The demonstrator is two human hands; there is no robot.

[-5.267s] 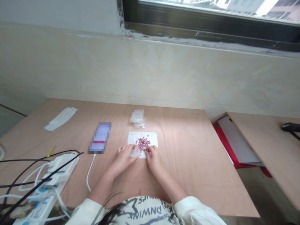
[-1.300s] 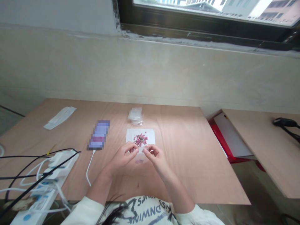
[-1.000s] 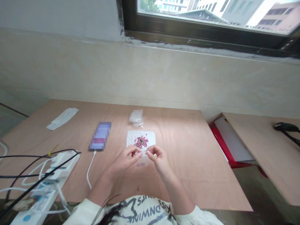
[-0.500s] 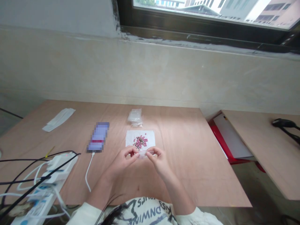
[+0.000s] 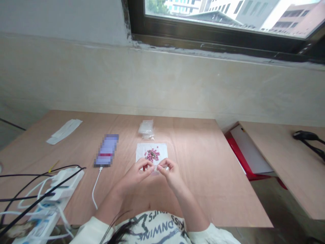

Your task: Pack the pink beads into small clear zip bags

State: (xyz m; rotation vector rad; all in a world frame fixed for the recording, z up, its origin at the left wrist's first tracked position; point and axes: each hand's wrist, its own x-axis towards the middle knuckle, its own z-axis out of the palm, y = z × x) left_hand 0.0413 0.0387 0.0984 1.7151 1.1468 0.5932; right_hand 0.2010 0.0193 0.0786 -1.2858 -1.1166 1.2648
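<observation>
My left hand and my right hand are raised a little over the wooden table, fingertips pinched together on a small clear plastic bag stretched between them. Just beyond the hands a white paper sheet lies flat, with a small heap of pink beads on it. The bag's contents are too small to make out.
A pile of clear plastic bags lies behind the sheet. A phone on a white cable sits to the left, a power strip with cables at the near left, folded white paper far left. A red folder lies right of the table.
Earlier both hands rested at the sheet by the beads; since then they lifted the small bag and now pinch its top edge, closer together. The view shifted slightly.
</observation>
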